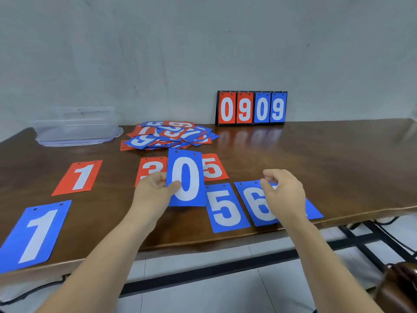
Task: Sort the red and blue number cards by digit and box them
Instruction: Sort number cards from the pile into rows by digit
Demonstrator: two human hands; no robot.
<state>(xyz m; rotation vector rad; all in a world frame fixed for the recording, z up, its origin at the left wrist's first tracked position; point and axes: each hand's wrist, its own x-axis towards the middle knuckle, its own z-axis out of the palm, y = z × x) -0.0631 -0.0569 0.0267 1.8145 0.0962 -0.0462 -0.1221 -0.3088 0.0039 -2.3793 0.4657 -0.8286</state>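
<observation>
My left hand (155,190) pinches the lower left edge of a blue 0 card (186,177) and holds it upright above the table. Behind that card lie a red 3 card (150,169) and a red 5 card (213,167). My right hand (283,192) hovers with curled fingers over a blue 6 card (256,203); another blue card (314,211) peeks out from under it. A blue 5 card (225,207) lies beside the 6. A red 1 card (79,177) and a blue 1 card (33,233) lie at the left. A mixed pile of cards (171,134) sits farther back.
A clear plastic box (76,126) stands at the back left of the brown wooden table (327,168). A flip scoreboard (251,108) reading 0909 stands against the wall. The table's front edge runs just below the blue cards. A brown bag (399,288) sits at the lower right.
</observation>
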